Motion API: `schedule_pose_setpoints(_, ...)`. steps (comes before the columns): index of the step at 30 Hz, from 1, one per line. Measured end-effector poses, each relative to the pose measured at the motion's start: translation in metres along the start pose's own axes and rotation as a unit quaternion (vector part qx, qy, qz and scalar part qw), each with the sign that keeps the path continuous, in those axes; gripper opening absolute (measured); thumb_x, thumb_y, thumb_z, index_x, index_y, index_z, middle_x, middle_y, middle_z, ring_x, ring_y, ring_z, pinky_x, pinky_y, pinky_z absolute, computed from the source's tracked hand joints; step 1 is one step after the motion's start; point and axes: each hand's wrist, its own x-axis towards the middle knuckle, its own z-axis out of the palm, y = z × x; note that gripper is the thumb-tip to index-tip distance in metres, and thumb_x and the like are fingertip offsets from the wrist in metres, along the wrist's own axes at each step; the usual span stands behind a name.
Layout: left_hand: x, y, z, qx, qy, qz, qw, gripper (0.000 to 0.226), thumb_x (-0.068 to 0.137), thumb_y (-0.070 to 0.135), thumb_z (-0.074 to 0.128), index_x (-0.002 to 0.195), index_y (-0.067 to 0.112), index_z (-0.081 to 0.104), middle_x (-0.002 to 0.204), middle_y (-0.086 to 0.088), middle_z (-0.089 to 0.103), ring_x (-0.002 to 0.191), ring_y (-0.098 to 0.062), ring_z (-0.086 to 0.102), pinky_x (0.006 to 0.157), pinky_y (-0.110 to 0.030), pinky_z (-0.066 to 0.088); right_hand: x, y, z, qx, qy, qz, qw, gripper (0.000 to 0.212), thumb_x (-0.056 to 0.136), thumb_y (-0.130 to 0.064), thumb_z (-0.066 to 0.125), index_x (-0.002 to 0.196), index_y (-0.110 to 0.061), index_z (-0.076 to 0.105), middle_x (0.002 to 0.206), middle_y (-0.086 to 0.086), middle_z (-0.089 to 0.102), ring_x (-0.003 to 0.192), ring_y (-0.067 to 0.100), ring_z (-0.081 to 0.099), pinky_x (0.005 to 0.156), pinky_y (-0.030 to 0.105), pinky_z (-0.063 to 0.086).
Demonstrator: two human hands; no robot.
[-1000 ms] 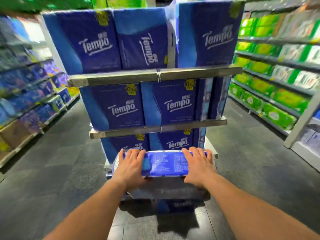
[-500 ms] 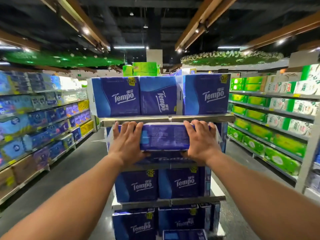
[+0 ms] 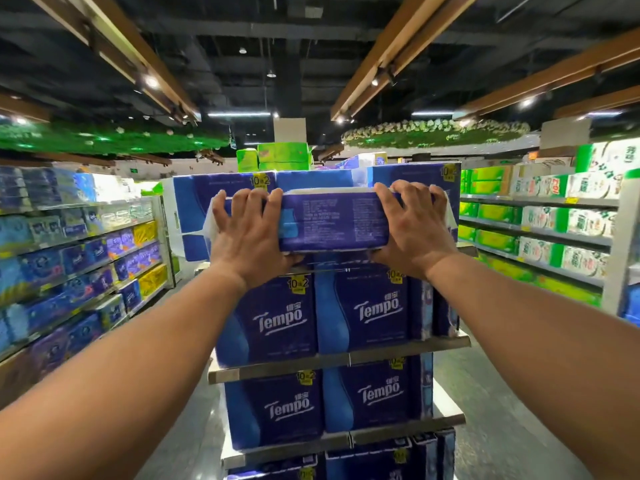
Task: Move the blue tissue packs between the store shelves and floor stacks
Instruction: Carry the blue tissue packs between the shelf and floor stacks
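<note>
Head view: two bare arms are reaching forward in a store aisle, lifting one tissue pack (image 3: pixel 332 221) at the height of the top tier of a shelf unit (image 3: pixel 341 367).
Left hand (image 3: pixel 247 233): fingers are curling over the pack's top edge at its left end, thumb going underneath; it is gripping the pack and nothing else.
Tissue pack: it is hanging in the air between the two hands, in front of the top row of packs (image 3: pixel 221 188), its printed small-text face turning toward the camera; whether it is touching that row cannot be told.
Long axis: it is running level, left to right, across the front of the shelf unit.
Right hand (image 3: pixel 410 230): fingers are spreading and curling over the right end of the pack, thumb hidden below; it is gripping the same pack.
Step in hand: judging by the height, the pack is being raised toward the top of the shelf unit for placing.
Next move: it is likely calling for lifting a little higher, pushing forward over the top row, keeping the pack level, then letting go with both hands together.
Side shelves: blue packs are lining the left wall (image 3: pixel 79 258), green ones the right (image 3: pixel 540 216).
</note>
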Motion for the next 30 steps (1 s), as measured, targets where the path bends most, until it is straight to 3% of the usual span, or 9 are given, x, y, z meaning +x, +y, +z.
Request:
schedule_pose_setpoints(5,0.036,-0.018,0.041,0.014,0.004,0.006,1.0,0.114,0.059,0.084,0.067,0.142,0.013,0.035,0.13,-0.01,0.043,0.122,-0.034,0.039,0.114,-0.063,0.016,0.036,0.011,0.038,0.0,0.01,0.004,1.0,0.102,0.068,-0.065,0.07,0.148,-0.011,0.036,0.135,0.019,0.042,0.126,0.039,0.038,0.11,0.055,0.018)
schedule_pose_setpoints(10,0.072,-0.027,0.1,0.039,0.021,0.004,0.999,0.107,0.064,0.088,0.053,0.138,0.013,0.037,0.13,-0.011,0.043,0.119,-0.033,0.041,0.111,-0.062,0.021,0.081,0.036,0.095,0.008,0.033,-0.014,0.999,0.099,0.071,-0.067,0.066,0.147,-0.011,0.038,0.134,0.019,0.042,0.125,0.038,0.038,0.109,0.055,0.019)
schedule_pose_setpoints(12,0.09,-0.031,0.127,0.05,0.022,0.0,0.999,0.103,0.066,0.085,0.06,0.138,0.015,0.035,0.131,-0.01,0.043,0.12,-0.033,0.041,0.112,-0.061,0.021,0.103,0.047,0.117,0.006,0.034,-0.021,0.999,0.099,0.071,-0.07,0.06,0.147,-0.012,0.038,0.133,0.019,0.042,0.124,0.038,0.039,0.108,0.054,0.021)
schedule_pose_setpoints(16,0.126,-0.04,0.177,0.063,0.006,-0.026,0.998,0.105,0.064,0.08,0.068,0.139,0.016,0.032,0.133,-0.01,0.042,0.126,-0.033,0.038,0.115,-0.06,0.017,0.151,0.07,0.167,0.001,0.014,-0.037,0.999,0.101,0.074,-0.067,0.07,0.151,-0.012,0.034,0.139,0.02,0.039,0.127,0.039,0.037,0.112,0.054,0.02)
schedule_pose_setpoints(19,0.15,-0.049,0.214,0.055,-0.049,-0.037,0.997,0.111,0.063,0.084,0.066,0.143,0.018,0.027,0.138,-0.008,0.038,0.132,-0.031,0.031,0.117,-0.061,0.011,0.178,0.082,0.206,-0.01,-0.02,-0.033,0.999,0.1,0.076,-0.061,0.074,0.153,-0.017,0.028,0.144,0.016,0.034,0.132,0.037,0.034,0.114,0.053,0.018)
schedule_pose_setpoints(22,0.175,-0.057,0.249,0.043,-0.096,-0.047,0.993,0.118,0.056,0.085,0.069,0.145,0.021,0.027,0.141,-0.008,0.038,0.135,-0.032,0.03,0.117,-0.061,0.011,0.202,0.095,0.241,0.013,-0.068,-0.012,0.997,0.109,0.066,-0.066,0.078,0.152,-0.023,0.028,0.142,0.011,0.038,0.129,0.032,0.034,0.113,0.05,0.02)
schedule_pose_setpoints(27,0.221,-0.069,0.3,0.015,-0.139,-0.044,0.989,0.117,0.042,0.087,0.074,0.135,0.024,0.041,0.13,-0.008,0.052,0.126,-0.032,0.041,0.108,-0.059,0.027,0.247,0.117,0.283,0.016,-0.145,0.006,0.989,0.113,0.053,-0.072,0.082,0.145,-0.037,0.026,0.14,0.007,0.046,0.127,0.032,0.039,0.106,0.049,0.027)
schedule_pose_setpoints(30,0.261,-0.087,0.319,0.001,-0.153,-0.035,0.988,0.116,0.034,0.093,0.069,0.127,0.028,0.046,0.124,-0.002,0.06,0.119,-0.031,0.051,0.1,-0.054,0.037,0.292,0.124,0.299,0.041,-0.188,0.031,0.981,0.104,0.048,-0.069,0.087,0.131,-0.036,0.034,0.135,0.003,0.051,0.121,0.031,0.046,0.099,0.05,0.029)
